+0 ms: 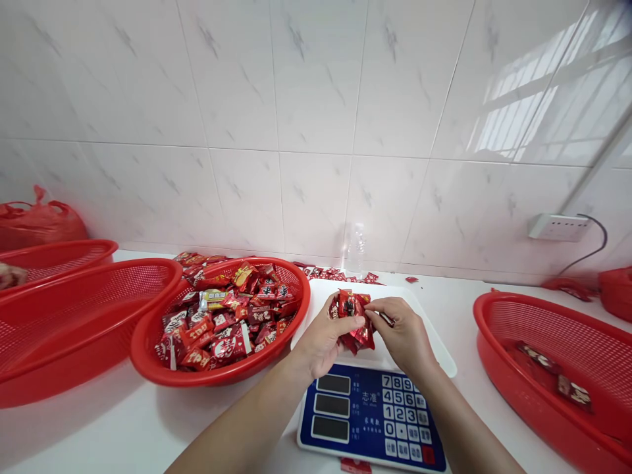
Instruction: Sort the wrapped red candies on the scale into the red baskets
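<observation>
My left hand (320, 339) is closed round a bunch of red wrapped candies (354, 316), its thumb lying across their front. At the right side of the bunch, my right hand (402, 332) pinches a small dark-wrapped candy (388, 320), mostly hidden by the fingers. Both hands are above the white tray (434, 342) of a weighing scale. The scale's blue keypad panel (372, 415) faces me, with three blank display windows. To the left stands a red plastic basket (162, 372) heaped with candies (222, 322) in red, maroon and a few yellow wrappers.
Two more red baskets (74, 329) stand at the far left, a hand reaching into the rear one. A red basket (543, 401) at right holds a few dark packets (573, 392). A clear plastic bottle (355, 249) and small red packets lie along the wall, below a power socket (560, 227).
</observation>
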Action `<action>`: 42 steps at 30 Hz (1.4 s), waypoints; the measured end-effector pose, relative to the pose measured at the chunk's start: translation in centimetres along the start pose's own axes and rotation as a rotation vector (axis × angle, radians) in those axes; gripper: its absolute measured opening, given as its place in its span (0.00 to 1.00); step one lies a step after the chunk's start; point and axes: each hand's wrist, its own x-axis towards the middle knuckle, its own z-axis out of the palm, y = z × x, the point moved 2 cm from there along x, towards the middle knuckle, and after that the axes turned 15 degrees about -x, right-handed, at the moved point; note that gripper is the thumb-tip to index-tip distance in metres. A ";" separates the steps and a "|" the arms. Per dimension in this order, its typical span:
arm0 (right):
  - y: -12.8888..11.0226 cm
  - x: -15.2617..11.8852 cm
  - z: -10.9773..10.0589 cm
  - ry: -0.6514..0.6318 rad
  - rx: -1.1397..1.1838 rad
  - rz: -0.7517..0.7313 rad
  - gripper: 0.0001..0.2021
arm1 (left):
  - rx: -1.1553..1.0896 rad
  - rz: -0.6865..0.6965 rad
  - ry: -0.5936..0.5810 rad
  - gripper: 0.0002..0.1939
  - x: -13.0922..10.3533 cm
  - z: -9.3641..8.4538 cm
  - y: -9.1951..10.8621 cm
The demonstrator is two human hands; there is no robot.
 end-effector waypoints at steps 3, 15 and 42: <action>0.1 -0.1 0.1 -0.001 0.033 0.039 0.10 | 0.007 0.022 0.027 0.25 0.1 -0.1 -0.3; 0.1 -0.1 0.5 -0.141 0.570 0.401 0.22 | -0.138 -0.012 -0.011 0.18 0.1 0.2 0.0; -1.2 -0.9 0.5 0.002 0.689 0.420 0.27 | -0.065 -0.274 -0.246 0.25 -0.9 0.6 -1.2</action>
